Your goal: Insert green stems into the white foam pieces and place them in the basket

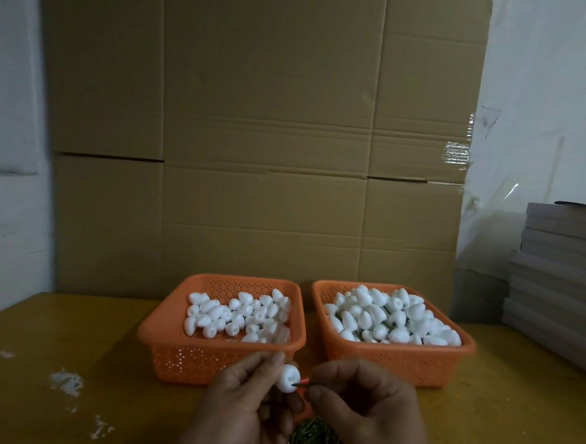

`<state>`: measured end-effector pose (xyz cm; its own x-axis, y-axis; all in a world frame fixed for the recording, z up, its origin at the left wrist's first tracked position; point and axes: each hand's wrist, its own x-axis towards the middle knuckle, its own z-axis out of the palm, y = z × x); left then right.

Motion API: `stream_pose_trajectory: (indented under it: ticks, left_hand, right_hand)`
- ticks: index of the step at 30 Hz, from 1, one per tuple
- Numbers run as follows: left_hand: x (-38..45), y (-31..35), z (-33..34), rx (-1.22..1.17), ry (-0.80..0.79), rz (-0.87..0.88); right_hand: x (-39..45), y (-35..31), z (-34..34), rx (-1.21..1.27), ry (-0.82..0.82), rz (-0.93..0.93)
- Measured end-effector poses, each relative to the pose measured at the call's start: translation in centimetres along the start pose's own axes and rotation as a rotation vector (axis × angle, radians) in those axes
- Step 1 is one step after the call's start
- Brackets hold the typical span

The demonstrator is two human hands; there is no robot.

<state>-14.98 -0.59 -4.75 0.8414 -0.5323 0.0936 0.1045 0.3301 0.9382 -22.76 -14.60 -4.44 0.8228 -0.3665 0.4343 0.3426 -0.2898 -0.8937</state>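
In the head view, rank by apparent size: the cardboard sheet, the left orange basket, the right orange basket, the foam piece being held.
1. Cardboard sheet, by far the largest.
2. Left orange basket and right orange basket: they look alike, so no ranking between them.
3. Foam piece held in the left hand, the smallest.

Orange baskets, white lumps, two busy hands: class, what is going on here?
A person's left hand pinches an egg-shaped white foam piece, while the right hand pushes a thin green stem into its end. Behind, the left orange plastic basket holds plain foam pieces; the fuller right orange basket shows green among its pieces.
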Motion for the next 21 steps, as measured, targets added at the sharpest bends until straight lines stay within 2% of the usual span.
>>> stream_pose_trajectory:
  ticks: [8,21]
  left_hand:
    - [-0.01,0.15,0.05,-0.046,0.005,-0.017]
    - [-0.07,0.06,0.2,0.018,-0.037,0.025]
  right_hand:
    - [0.0,0.03,0.04,0.007,-0.014,0.047]
    - [0.05,0.21,-0.17,-0.051,-0.053,0.035]
